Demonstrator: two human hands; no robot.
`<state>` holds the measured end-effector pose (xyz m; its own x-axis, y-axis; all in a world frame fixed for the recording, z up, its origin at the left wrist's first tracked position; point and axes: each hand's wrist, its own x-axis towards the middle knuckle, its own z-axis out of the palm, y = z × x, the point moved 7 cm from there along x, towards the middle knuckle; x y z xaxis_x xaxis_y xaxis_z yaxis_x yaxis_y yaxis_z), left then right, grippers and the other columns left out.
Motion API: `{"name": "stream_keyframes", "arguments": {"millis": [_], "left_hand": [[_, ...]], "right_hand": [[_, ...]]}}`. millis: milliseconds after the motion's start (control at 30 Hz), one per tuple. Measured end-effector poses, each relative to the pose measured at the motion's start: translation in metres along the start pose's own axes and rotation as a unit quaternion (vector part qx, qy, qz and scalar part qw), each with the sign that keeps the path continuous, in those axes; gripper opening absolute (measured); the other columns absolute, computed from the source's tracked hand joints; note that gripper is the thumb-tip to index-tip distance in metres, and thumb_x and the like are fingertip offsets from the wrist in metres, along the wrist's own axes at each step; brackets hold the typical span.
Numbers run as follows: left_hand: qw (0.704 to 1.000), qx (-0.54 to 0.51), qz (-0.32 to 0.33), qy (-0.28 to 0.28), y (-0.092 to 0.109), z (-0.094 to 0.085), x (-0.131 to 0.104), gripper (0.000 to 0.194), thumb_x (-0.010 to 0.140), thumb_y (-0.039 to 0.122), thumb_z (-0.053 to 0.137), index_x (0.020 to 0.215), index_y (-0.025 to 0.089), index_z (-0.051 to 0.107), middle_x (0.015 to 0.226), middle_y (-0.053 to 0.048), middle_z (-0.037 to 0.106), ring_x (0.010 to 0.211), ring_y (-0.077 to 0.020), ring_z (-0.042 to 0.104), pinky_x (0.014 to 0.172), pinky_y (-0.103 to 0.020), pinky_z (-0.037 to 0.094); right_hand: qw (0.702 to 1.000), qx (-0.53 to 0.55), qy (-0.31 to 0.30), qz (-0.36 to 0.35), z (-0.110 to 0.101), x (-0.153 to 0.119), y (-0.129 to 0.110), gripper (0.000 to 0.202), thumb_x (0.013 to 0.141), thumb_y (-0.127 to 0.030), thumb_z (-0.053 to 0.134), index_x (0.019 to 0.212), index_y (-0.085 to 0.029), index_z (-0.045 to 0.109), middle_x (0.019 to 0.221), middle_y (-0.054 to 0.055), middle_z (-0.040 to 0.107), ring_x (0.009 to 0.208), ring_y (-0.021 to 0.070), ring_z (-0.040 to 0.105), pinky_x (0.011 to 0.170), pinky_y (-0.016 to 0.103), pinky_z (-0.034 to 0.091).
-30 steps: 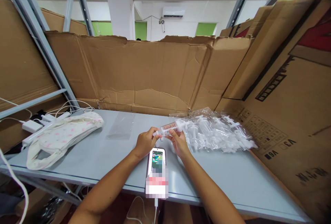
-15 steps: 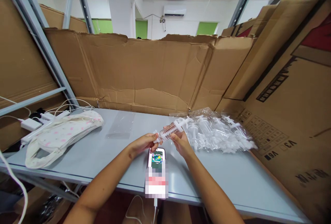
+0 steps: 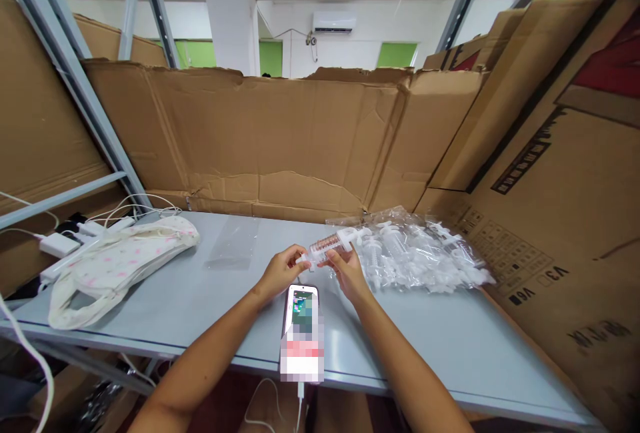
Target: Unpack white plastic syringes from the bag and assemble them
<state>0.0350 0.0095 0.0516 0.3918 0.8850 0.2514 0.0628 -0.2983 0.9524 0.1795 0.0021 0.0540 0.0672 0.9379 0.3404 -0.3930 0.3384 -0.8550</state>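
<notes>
Above the table I hold a large clear plastic syringe (image 3: 327,246) with white end pieces, tilted with its handle end up to the right. My left hand (image 3: 284,269) pinches the white piece at the lower left end, fingertips closed on it. Around the barrel from below, my right hand (image 3: 347,274) is closed, thumb along the near side. Just under the hands a phone (image 3: 300,333) lies at the front of the table, its screen lit and partly blurred out. To the right of my right hand is a clear bag (image 3: 420,259) with several similar white and clear plastic parts.
On the left of the grey table (image 3: 425,346) lies a white cloth bag with pink spots (image 3: 125,263), beside a power strip (image 3: 70,263) with plugs and cables. A flat clear plastic bag (image 3: 233,246) lies behind my left hand. Cardboard walls (image 3: 280,133) enclose the back and sides.
My left hand has shifted slightly left and down, its fingers now at the syringe's end tip. My right hand keeps hold of the barrel.
</notes>
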Motion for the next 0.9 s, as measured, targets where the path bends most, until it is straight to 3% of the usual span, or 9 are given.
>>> {"name": "stream_keyframes", "arguments": {"millis": [133, 233, 400, 533, 633, 733, 900], "left_hand": [[1.0, -0.016, -0.016, -0.019, -0.006, 0.001, 0.002, 0.052, 0.08, 0.062, 0.042, 0.07, 0.013, 0.057, 0.06, -0.002, 0.056, 0.058, -0.0111, 0.049, 0.06, -0.025, 0.038], [0.996, -0.054, -0.05, -0.043, -0.011, 0.005, 0.003, 0.057, 0.079, 0.066, 0.041, 0.076, 0.011, 0.057, 0.061, -0.004, 0.057, 0.055, -0.0108, 0.049, 0.057, -0.024, 0.036], [0.994, -0.103, -0.034, 0.008, -0.005, -0.001, 0.003, 0.046, 0.07, 0.049, 0.065, 0.099, 0.017, 0.049, 0.074, 0.002, 0.054, 0.061, -0.0094, 0.053, 0.058, -0.022, 0.041], [0.998, -0.057, -0.011, 0.036, 0.004, -0.004, 0.001, 0.039, 0.063, 0.035, 0.073, 0.088, 0.018, 0.048, 0.078, 0.002, 0.055, 0.066, -0.0087, 0.052, 0.059, -0.02, 0.04], [0.999, 0.021, 0.006, 0.046, 0.008, -0.007, -0.002, 0.033, 0.064, 0.035, 0.072, 0.082, 0.017, 0.052, 0.072, 0.002, 0.056, 0.063, -0.0084, 0.049, 0.058, -0.02, 0.036], [0.998, 0.052, -0.003, 0.027, 0.005, -0.007, -0.002, 0.031, 0.073, 0.045, 0.062, 0.078, 0.015, 0.056, 0.064, 0.002, 0.055, 0.059, -0.0097, 0.049, 0.058, -0.022, 0.037], [0.999, 0.004, -0.03, -0.022, -0.008, 0.001, 0.0, 0.049, 0.085, 0.056, 0.037, 0.073, 0.013, 0.056, 0.056, -0.001, 0.054, 0.053, -0.0107, 0.048, 0.058, -0.024, 0.039]], "right_hand": [[1.0, 0.002, -0.016, 0.011, 0.002, -0.001, 0.001, 0.033, 0.069, -0.038, 0.072, 0.094, -0.023, 0.056, 0.086, 0.002, 0.065, 0.074, 0.0174, 0.062, 0.061, 0.032, 0.055], [1.0, -0.001, -0.021, 0.008, 0.004, -0.002, -0.001, 0.032, 0.069, -0.038, 0.071, 0.095, -0.024, 0.057, 0.09, 0.003, 0.065, 0.076, 0.0182, 0.062, 0.061, 0.032, 0.055], [1.0, 0.002, -0.004, 0.015, 0.004, -0.002, -0.001, 0.032, 0.068, -0.038, 0.072, 0.091, -0.023, 0.058, 0.087, 0.003, 0.065, 0.073, 0.018, 0.062, 0.06, 0.032, 0.055], [1.0, 0.01, 0.002, 0.021, 0.004, -0.001, 0.001, 0.031, 0.067, -0.037, 0.073, 0.089, -0.022, 0.057, 0.083, 0.002, 0.065, 0.073, 0.0177, 0.061, 0.061, 0.032, 0.055], [1.0, 0.011, -0.003, 0.026, 0.004, -0.001, 0.002, 0.03, 0.067, -0.038, 0.073, 0.088, -0.021, 0.058, 0.083, 0.002, 0.065, 0.069, 0.017, 0.061, 0.059, 0.031, 0.054], [0.999, 0.019, -0.007, 0.027, 0.005, -0.002, 0.001, 0.03, 0.067, -0.039, 0.073, 0.087, -0.021, 0.059, 0.084, 0.003, 0.065, 0.07, 0.0174, 0.061, 0.058, 0.031, 0.053], [0.999, 0.013, -0.018, 0.032, 0.008, -0.002, -0.001, 0.032, 0.067, -0.04, 0.073, 0.088, -0.021, 0.059, 0.081, 0.003, 0.065, 0.069, 0.018, 0.062, 0.059, 0.033, 0.054]]}}
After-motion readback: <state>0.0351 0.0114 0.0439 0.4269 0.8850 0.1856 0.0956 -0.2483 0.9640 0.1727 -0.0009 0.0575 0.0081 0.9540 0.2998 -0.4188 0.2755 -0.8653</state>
